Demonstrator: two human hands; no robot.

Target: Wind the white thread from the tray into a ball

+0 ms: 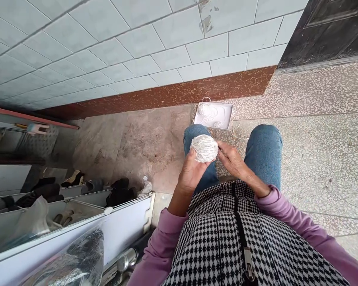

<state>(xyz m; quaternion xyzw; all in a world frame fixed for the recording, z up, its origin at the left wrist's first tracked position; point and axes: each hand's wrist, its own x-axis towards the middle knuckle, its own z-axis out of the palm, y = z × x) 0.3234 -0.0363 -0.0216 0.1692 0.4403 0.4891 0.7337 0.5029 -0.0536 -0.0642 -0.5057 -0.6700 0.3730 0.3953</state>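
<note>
Left hand [192,171] grips a white ball of string [204,148] from below, fingers closed around it. Right hand [231,159] sits just beside the ball, fingertips touching its side; whether it pinches a strand cannot be told. Beyond both hands, on the floor past the knees, lies a white tray [223,115] holding loose string [208,111]. Shoe rack [77,206] well left of the left hand.

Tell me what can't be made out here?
- Strand from the ball to the tray: too thin to follow in the head view.
- Left hand fingers: hidden behind the ball.
- Right hand fingertips: pressed to the ball, so any strand pinched there is too small to see.
- Shoes in the rack: dark, partly hidden by its panel.
- Feet: hidden under the knees.
</note>
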